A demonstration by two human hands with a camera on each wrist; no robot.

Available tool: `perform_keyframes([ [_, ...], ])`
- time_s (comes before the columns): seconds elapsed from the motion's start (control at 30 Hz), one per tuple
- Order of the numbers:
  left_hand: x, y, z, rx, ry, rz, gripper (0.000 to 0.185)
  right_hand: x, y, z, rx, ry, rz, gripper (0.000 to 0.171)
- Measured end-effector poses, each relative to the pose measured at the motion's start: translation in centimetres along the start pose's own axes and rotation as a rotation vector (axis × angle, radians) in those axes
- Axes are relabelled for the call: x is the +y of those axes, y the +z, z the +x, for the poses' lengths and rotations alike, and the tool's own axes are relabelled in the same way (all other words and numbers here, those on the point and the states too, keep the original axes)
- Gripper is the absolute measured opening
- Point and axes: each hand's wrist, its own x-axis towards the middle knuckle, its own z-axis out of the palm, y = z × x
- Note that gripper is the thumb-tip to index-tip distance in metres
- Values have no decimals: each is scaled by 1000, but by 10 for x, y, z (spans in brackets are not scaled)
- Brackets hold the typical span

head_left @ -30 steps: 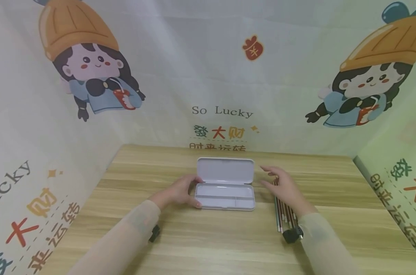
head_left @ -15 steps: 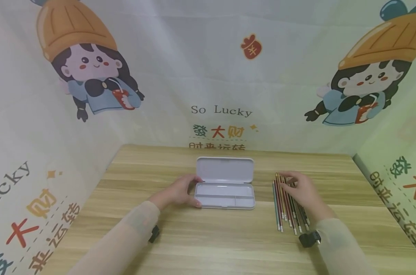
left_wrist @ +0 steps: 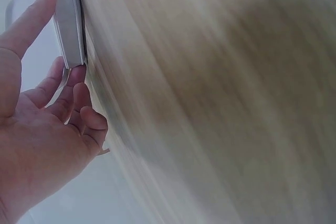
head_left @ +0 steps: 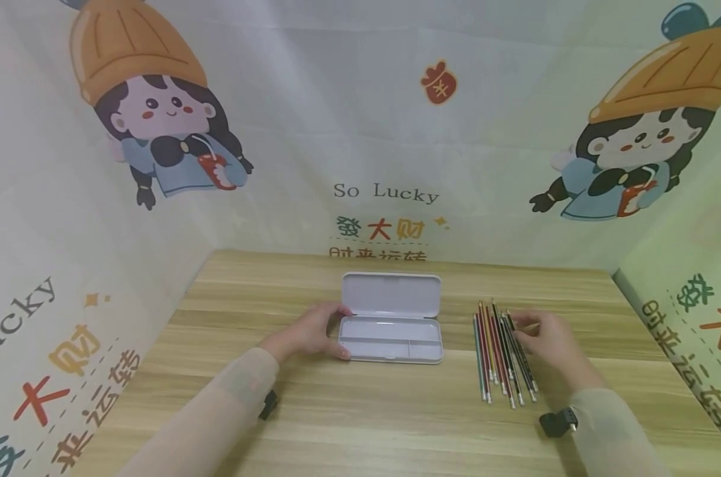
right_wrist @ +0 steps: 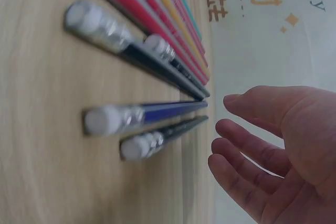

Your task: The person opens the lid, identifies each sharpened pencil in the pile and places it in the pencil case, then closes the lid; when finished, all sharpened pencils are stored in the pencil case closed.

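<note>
In the head view a white metal pencil case (head_left: 372,350) lies with its lid (head_left: 391,295) raised and its divided compartments bare. My left hand (head_left: 307,331) grips the left end of the case, thumb at the front edge and fingers by the hinge. The left wrist view shows the thumb (left_wrist: 32,22) along the rim. To the right of the case lies a loose bundle of pencils (head_left: 496,351), white eraser ends toward me. Beside the far ends of the dark pencils is my right hand (head_left: 548,341), its fingers loosely bent. In the right wrist view nothing sits between its fingers (right_wrist: 239,166).
All of it rests on a wood-grain table (head_left: 384,417). A white printed cloth (head_left: 390,132) hangs behind and along both sides. Each wrist wears a small black camera, such as the one (head_left: 558,423) on the right.
My right hand has moved right from the pencils' left side, across the bundle, to its right side, uncovering the pencils. The left hand and the case have stayed put.
</note>
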Motion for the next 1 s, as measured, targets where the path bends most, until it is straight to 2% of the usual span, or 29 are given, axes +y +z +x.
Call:
perform_keyframes([
  [0.43,0,0,1,-6,-14,-2,83,10,-2,-4,-57,8,-74,30],
  [0.67,2,-1,4,4,8,11,83,13,-3,-3,-53,-5,-111,32],
  [1.0,-3,0,3,-2,24,32,82,14,-1,-6,-82,34,-121,35],
])
